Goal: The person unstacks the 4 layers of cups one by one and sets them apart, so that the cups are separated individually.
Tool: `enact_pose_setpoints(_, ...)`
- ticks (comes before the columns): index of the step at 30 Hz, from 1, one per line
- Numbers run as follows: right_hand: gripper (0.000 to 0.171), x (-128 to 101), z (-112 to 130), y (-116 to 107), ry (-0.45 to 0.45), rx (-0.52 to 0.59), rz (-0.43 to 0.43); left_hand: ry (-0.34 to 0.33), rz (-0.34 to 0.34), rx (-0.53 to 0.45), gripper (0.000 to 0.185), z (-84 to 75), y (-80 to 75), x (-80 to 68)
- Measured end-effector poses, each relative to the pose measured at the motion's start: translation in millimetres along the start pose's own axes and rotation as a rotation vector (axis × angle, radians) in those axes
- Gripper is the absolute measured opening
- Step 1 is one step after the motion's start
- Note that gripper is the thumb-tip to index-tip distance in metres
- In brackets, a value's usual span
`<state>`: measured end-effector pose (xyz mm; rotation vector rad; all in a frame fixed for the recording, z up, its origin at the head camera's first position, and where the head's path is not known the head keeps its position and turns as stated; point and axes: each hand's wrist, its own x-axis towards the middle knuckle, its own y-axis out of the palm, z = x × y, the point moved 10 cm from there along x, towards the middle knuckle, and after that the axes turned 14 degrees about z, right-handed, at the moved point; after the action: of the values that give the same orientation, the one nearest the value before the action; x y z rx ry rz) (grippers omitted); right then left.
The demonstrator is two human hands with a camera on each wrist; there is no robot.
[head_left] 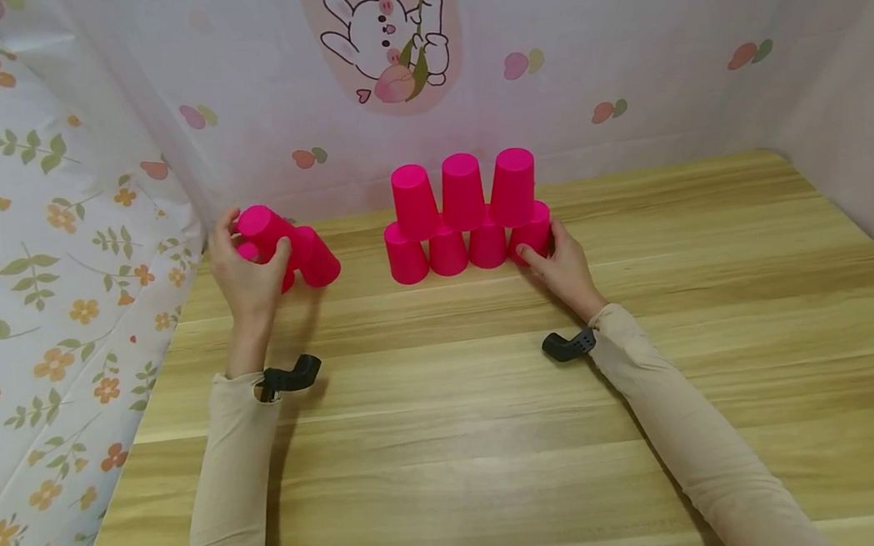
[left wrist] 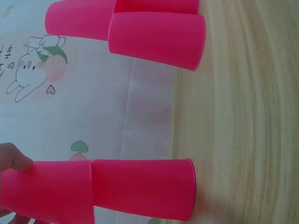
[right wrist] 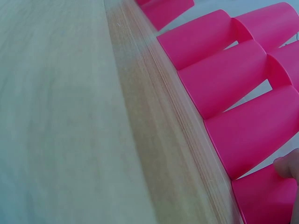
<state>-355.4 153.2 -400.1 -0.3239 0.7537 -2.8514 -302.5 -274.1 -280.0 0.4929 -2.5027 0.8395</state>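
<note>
Left hand (head_left: pixel 249 272): grip clamped, fingers and thumb curled round a pink cup (head_left: pixel 265 227) lifted slightly and tilted, its base toward the camera. Second loose cup (head_left: pixel 318 259) stands upside down just beside it on the counter (head_left: pixel 447 439); whether the two touch cannot be told. Right hand (head_left: pixel 560 265): fingers nearly straight, tips resting against the rightmost bottom cup (head_left: pixel 532 232) of the cup pyramid (head_left: pixel 466 217), not wrapped round it. Pyramid: four inverted pink cups in a row on the counter, three more inverted on top, each straddling two below. Location: rear centre of the counter, near the back wall. Writing: none legible on the cups; the wall covering (head_left: pixel 386 46) bears a cartoon rabbit holding a peach, with small marks beside it in the left-wrist view too blurred to read. Edges: floral sheeting (head_left: pixel 46 272) borders the counter's left side, pale sheeting the back and right. Open room: wide bare wood in front of the cups and to the pyramid's right.
</note>
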Motion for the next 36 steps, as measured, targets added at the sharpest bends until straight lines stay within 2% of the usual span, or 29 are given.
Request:
enact_pose_setpoints(5,0.051,-1,-1,1,0.007,-0.008,0.004,-0.049,0.024,0.052,0.054,6.7,0.3,-0.2)
enact_pose_setpoints(8,0.051,0,0,0,0.003,-0.009,0.0,-0.09,0.036,0.056,0.05,10.7,-2.9,1.3)
enact_pose_setpoints(15,0.049,2,1,-2,-0.005,-0.01,-0.006,-0.123,0.066,0.027,0.051,12.3,-13.3,5.2)
enact_pose_setpoints(20,0.05,1,1,-1,0.0,-0.001,-0.006,-0.17,0.156,0.048,0.048,16.2,-12.2,5.1)
enact_pose_setpoints(26,0.051,0,-1,1,0.008,0.002,0.0,-0.238,0.243,0.131,0.049,20.3,-16.6,4.3)
enact_pose_setpoints(30,0.05,1,-1,0,0.006,0.001,-0.005,-0.244,0.346,0.168,0.052,21.7,-10.4,3.4)
enact_pose_setpoints(36,0.05,0,1,-1,0.003,0.0,-0.005,-0.194,0.482,0.18,0.049,24.1,7.1,2.1)
